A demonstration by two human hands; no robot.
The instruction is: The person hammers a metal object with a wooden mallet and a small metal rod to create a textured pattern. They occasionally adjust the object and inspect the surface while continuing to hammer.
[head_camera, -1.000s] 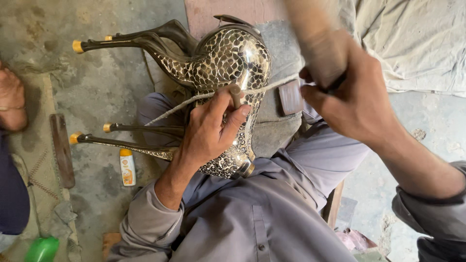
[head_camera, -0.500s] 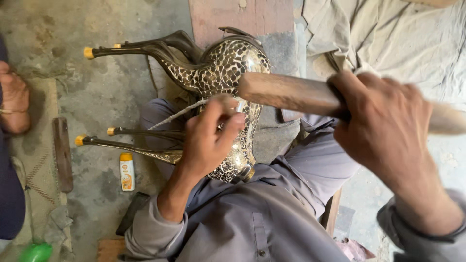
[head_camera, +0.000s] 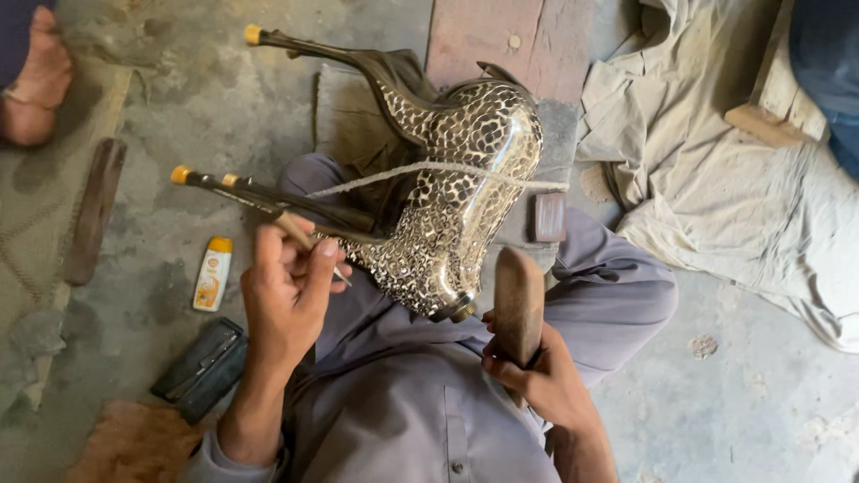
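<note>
Stool (head_camera: 452,192) lay on its side across the person's lap, legs (head_camera: 268,192) pointing left, cord (head_camera: 429,170) tied round its body. Left hand (head_camera: 286,300) was curled shut on a thin punch (head_camera: 309,241) set near a leg joint. Right hand (head_camera: 537,376) gripped a wooden mallet (head_camera: 519,300), head up, clear of the work. Body looked fully covered in hammered dimples, shiny metal, bulging curved form. Legs plain, dark, yellow-tipped, so likely what's left. Small bottle (head_camera: 212,273) and dark case (head_camera: 201,367) on concrete floor (head_camera: 734,402).
</note>
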